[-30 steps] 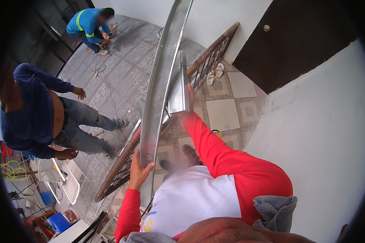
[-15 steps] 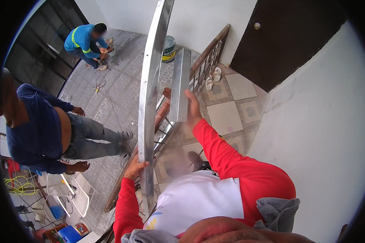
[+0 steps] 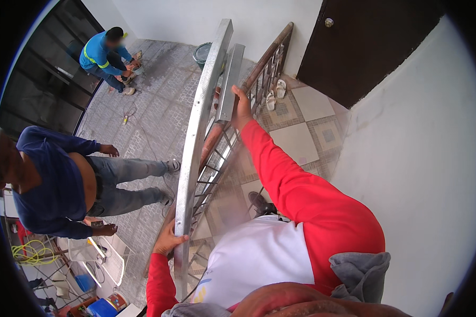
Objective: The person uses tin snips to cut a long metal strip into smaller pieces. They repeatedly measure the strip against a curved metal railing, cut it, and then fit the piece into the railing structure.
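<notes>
The person's left hand (image 3: pixel 168 240) grips a long metal channel (image 3: pixel 193 142) near its lower end, with the thumb across the near face and the other fingers mostly hidden behind. The channel's long axis runs up and away from that hand, leaning slightly to the right, so most of its length lies beyond the fingers. The right hand (image 3: pixel 241 105), reaching farther out, has its fingers wrapped around the lower part of a short metal channel (image 3: pixel 229 87); the thumb lies along its right edge and some fingertips show past its left side.

The short piece sits just to the right of the long one's upper part, nearly parallel to it, its top a little below the long one's top. The right hand is the nearer to that upper stretch; whether the two pieces touch there cannot be told. Behind and below both, the stair railing (image 3: pixel 272 53) slants up to the right, and a bucket (image 3: pixel 201 54) shows partly behind the long piece.
</notes>
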Demonstrator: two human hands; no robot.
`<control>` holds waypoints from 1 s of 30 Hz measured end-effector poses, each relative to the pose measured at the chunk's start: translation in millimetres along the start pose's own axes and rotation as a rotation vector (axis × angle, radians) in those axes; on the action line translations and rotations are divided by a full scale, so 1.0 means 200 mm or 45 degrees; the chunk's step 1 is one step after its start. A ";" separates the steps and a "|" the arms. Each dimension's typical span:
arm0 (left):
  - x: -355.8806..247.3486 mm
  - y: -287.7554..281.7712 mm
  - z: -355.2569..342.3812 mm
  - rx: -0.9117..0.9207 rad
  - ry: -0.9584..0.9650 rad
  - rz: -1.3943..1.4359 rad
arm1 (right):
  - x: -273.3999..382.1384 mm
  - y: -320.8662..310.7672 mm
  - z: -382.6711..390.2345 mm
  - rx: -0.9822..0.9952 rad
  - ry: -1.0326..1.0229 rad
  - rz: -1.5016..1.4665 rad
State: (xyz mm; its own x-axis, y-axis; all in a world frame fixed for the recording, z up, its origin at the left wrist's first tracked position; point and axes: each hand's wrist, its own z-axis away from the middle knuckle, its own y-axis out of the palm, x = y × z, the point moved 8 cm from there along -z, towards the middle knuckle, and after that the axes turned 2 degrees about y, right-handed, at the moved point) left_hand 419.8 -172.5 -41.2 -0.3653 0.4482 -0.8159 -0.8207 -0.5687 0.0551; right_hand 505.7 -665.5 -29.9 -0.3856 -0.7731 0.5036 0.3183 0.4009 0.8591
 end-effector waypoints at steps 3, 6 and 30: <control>0.01 -0.10 0.04 -0.132 0.119 -0.178 | 0.07 -0.02 -0.01 0.036 -0.008 -0.054; 0.06 -0.27 0.10 -0.271 0.144 -0.777 | 0.11 -0.09 0.07 -0.037 -0.057 -0.071; 0.68 -1.05 -0.14 -0.696 0.015 -1.734 | 0.41 -0.80 0.91 -0.339 -0.019 0.347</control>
State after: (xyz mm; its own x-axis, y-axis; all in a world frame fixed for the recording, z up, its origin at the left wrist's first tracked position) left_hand 554.6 -11.5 -178.8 0.5437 0.8369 -0.0627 -0.2552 0.0938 -0.9623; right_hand 265.0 -703.7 -110.3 -0.2678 -0.6477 0.7133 0.6239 0.4476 0.6406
